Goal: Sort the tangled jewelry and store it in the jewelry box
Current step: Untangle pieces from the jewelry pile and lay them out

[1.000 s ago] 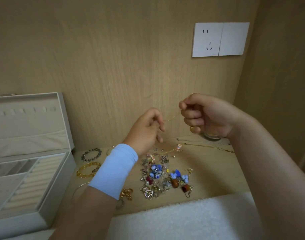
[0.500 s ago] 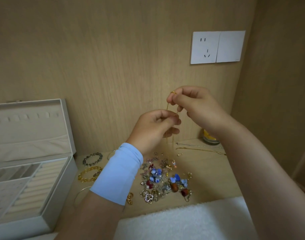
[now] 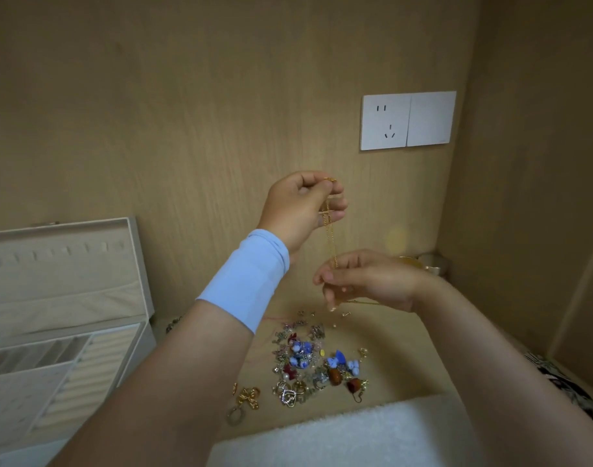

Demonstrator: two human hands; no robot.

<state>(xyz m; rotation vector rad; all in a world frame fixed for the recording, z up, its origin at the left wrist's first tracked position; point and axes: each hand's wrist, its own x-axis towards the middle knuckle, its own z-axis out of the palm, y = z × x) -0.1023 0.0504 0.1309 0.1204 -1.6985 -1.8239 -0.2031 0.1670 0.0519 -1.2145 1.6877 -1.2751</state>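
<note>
As one jewelry box [image 3: 69, 298] stands open, left hand [image 3: 300, 208] and right hand [image 3: 369, 281] pinch one gold chain [image 3: 332, 244]

A smooth, close-fitting, pale blue fabric band [image 3: 244, 281] covers the wrist behind the left hand [image 3: 298, 210], its edges plain and unmarked, while the right hand [image 3: 372, 281] and both forearms are bare.

The left hand [image 3: 302, 207] has risen above the right hand [image 3: 366, 281], which dropped. The gold chain [image 3: 330, 237] now hangs upright between them.
</note>
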